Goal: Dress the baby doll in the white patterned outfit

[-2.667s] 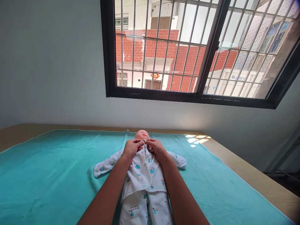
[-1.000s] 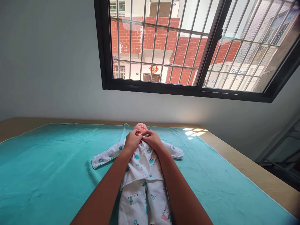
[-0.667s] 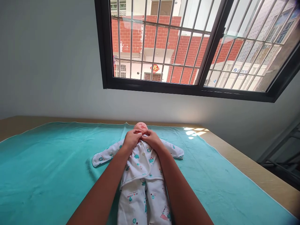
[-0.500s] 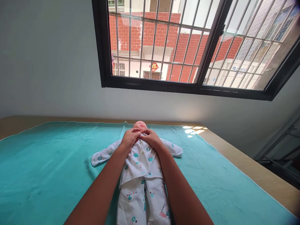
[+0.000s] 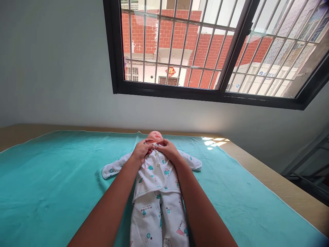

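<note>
A baby doll point(image 5: 155, 135) lies on its back, its head toward the wall. It wears a white printed jacket point(image 5: 151, 180) with long sleeves spread to both sides, and matching white trousers point(image 5: 146, 219). At the jacket's collar, just below the doll's chin, my left hand point(image 5: 143, 150) pinches the cloth from the left. My right hand point(image 5: 167, 150) meets it from the right, fingers closed on the same neckline. Both sets of fingertips nearly touch and hide the top fastening. Lower on the front, a small button point(image 5: 158, 165) shows.
A turquoise cloth point(image 5: 59, 178) lies under the doll on a wooden table point(image 5: 290, 188). Behind it rises a grey wall point(image 5: 56, 68) with a barred, black-framed window point(image 5: 167, 91). Sunlight patches fall near the far right edge. Dark metal framing point(image 5: 308, 164) stands at the right.
The view has shifted slightly, moving everything a little. My fingers have moved slightly apart at the collar, showing more of the neckline between them. Both hands stay on the jacket.
</note>
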A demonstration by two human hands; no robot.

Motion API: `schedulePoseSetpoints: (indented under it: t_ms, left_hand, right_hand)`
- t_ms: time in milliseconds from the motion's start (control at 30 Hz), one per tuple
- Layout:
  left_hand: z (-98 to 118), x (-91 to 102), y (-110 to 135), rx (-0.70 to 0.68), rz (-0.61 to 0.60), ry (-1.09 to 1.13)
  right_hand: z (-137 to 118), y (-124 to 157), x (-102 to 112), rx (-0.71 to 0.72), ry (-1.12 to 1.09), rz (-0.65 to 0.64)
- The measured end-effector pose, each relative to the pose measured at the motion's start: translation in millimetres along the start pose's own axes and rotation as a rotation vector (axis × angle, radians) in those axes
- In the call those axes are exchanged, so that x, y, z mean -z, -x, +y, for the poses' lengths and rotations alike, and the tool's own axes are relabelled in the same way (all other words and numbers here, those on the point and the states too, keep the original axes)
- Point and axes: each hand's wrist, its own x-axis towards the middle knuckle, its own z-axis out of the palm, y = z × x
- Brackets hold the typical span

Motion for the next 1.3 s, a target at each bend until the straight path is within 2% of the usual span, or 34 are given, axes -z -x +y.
schedulePoseSetpoints:
  t_ms: [333, 633, 900, 1300]
  left_hand:
    - [-1, 4.2, -2, 0.036, -0.024, 0.077]
    - [0, 4.0, -2, 0.043, -0.029, 0.087]
    - [-1, 4.2, -1, 0.02, -0.034, 0.086]
    - [0, -4.1, 2, -0.059, 0.038, -0.054]
  right_hand:
    - [7, 0, -4, 0.122, -0.008, 0.102]
    - [7, 3, -5, 0.225, 0.144, 0.115]
    - [6, 6, -5, 0.196, 0.048, 0.115]
    - [9, 5, -2, 0.143, 0.028, 0.142]
